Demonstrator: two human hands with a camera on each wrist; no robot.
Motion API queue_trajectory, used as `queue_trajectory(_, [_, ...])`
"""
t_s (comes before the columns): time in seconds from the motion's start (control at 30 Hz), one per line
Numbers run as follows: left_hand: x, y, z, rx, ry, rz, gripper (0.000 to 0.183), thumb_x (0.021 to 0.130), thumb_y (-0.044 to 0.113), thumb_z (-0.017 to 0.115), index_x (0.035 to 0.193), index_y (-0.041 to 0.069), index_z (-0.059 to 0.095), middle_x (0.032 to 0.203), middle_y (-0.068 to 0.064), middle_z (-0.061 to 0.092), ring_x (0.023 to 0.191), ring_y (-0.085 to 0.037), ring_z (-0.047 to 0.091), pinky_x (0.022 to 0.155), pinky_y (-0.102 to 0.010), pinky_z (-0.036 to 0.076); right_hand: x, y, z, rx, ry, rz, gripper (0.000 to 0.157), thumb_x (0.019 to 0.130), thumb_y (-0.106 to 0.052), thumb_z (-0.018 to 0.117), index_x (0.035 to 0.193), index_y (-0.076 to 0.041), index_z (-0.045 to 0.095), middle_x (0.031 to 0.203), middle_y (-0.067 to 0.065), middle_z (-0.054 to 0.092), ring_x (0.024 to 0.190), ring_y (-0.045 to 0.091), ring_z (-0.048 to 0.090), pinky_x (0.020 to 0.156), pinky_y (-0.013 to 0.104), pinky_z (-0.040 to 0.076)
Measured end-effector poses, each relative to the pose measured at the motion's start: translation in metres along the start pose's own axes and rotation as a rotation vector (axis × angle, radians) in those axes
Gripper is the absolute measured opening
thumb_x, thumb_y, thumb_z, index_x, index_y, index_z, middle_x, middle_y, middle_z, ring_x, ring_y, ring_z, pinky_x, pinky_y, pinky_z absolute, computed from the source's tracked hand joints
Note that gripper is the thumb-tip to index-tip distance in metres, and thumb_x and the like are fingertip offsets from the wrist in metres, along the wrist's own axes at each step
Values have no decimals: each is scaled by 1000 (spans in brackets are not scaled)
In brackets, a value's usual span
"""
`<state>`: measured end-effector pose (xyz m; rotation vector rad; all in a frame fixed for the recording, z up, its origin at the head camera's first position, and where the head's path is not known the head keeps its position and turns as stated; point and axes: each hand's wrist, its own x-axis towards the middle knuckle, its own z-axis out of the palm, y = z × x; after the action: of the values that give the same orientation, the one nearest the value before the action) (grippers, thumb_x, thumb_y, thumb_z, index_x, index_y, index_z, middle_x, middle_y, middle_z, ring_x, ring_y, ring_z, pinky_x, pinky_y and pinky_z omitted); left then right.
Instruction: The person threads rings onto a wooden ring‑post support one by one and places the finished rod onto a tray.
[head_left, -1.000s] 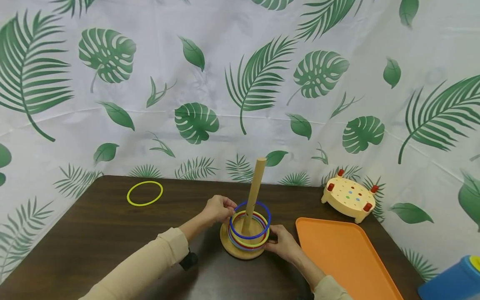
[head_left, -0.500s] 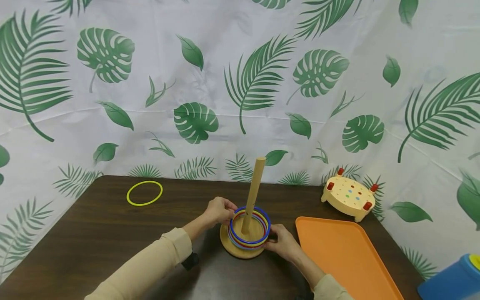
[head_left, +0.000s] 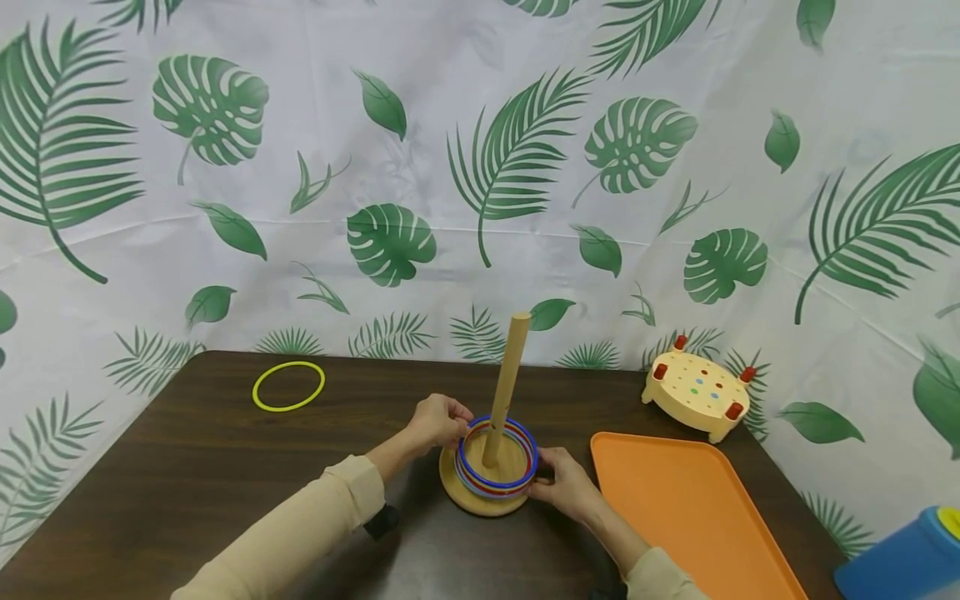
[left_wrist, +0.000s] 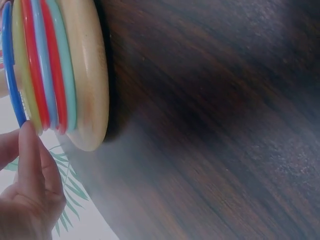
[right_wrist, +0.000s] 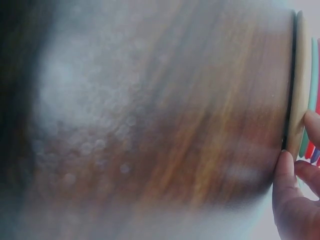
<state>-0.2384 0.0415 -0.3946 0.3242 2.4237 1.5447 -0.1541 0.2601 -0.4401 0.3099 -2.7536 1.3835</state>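
A wooden base (head_left: 486, 509) with an upright peg (head_left: 507, 375) stands on the table, in the middle of the head view. Several coloured rings lie stacked around the peg, a blue ring (head_left: 497, 487) on top. In the left wrist view, a yellow ring (left_wrist: 22, 65) sits just under the blue one, then red, light blue, red and mint rings. My left hand (head_left: 437, 420) pinches the blue ring at its far left side. At the right side, my right hand (head_left: 566, 483) grips the base's edge, its fingertips near the lowest rings in the right wrist view.
A lone yellow ring (head_left: 257, 395) lies at the back left of the dark table (head_left: 187, 492). To the right are an orange tray (head_left: 675, 492) and a cream pegboard stool (head_left: 693, 398) with red pegs. A blue container (head_left: 896, 557) is at the lower right.
The left hand has lowered the blue ring around the peg from a tilted position onto the stack, where it lies flat. The right hand has stayed in place.
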Motion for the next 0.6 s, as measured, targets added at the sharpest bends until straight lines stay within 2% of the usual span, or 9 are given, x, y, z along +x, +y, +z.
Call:
queue_trajectory(0.4, [-1, -4, -2, -6, 3, -10, 13, 79, -5, 67, 92, -5, 69, 73, -5, 64, 57, -11, 62, 59, -31, 58, -1, -1, -1, -28, -6, -6, 51, 73, 1, 77, 120, 8, 59, 108, 18, 52, 107, 34, 48, 84, 37, 53])
queue_trajectory(0.6, [-3, -5, -7, -41, 8, -10, 15, 81, -3, 67, 95, -7, 68, 78, -9, 66, 67, -21, 67, 61, -33, 58, 1, -2, -1, -61, -17, -7, 47, 75, -2, 77, 118, 5, 61, 107, 16, 54, 107, 32, 47, 85, 37, 53])
